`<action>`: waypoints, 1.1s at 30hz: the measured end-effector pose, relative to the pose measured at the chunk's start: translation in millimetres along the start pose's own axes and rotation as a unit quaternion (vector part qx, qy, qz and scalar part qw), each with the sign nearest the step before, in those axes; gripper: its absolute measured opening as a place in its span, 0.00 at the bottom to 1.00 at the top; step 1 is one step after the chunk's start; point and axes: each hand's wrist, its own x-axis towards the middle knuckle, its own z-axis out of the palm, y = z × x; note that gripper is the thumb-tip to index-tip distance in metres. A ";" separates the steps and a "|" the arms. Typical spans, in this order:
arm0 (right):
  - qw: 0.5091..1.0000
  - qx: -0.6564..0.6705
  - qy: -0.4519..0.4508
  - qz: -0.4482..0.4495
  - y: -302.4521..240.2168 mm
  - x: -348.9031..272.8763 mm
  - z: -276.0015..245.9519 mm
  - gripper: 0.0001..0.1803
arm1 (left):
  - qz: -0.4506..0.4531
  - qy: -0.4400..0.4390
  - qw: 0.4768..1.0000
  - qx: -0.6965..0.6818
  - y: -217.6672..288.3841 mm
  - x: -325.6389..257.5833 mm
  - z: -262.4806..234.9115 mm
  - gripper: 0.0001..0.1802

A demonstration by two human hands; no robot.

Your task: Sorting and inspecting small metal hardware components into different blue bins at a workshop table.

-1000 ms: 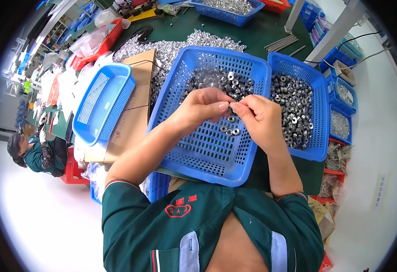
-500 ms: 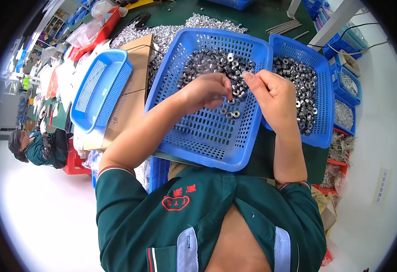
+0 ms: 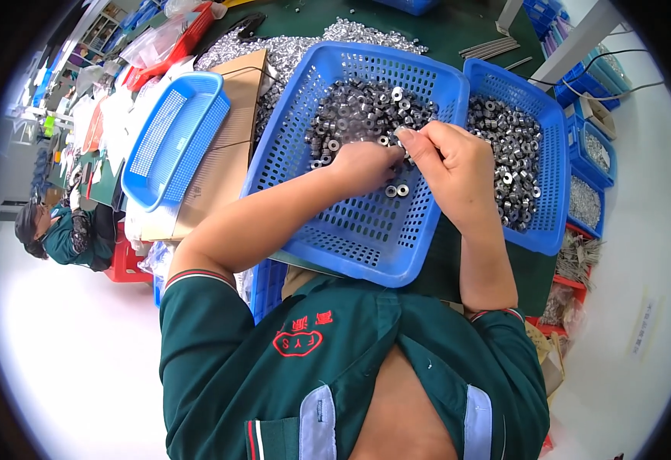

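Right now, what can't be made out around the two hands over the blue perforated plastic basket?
- Head view: left hand fingertips curl under, hiding any grip.
- Right hand pinch: contents too small.
- Small metal rings: details too small.
- Blue perforated plastic basket: near corner hidden by forearm.

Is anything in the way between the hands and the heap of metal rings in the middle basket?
Nothing visible does. The left hand and right hand meet at the near edge of the metal rings inside the blue basket.

The perforated basket [image 3: 366,230] is smooth, slightly glossy blue plastic; the ring parts [image 3: 358,115] heaped inside it are shiny grey metal. Left of the basket lies matt brown cardboard [image 3: 213,169].
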 end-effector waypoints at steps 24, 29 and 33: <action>0.998 -0.053 -0.012 -0.014 4.8 1.0 3.7 0.09 | 0.043 -0.064 0.619 -0.782 -1.3 -33.7 -70.7 0.10; 0.992 -0.099 0.024 -0.077 9.2 3.9 6.7 0.07 | 0.041 -0.067 0.673 -0.736 2.9 -35.3 -74.7 0.10; 0.987 -0.107 0.029 -0.115 7.8 6.4 5.9 0.07 | 0.040 -0.074 0.666 -0.741 1.0 -35.2 -74.1 0.11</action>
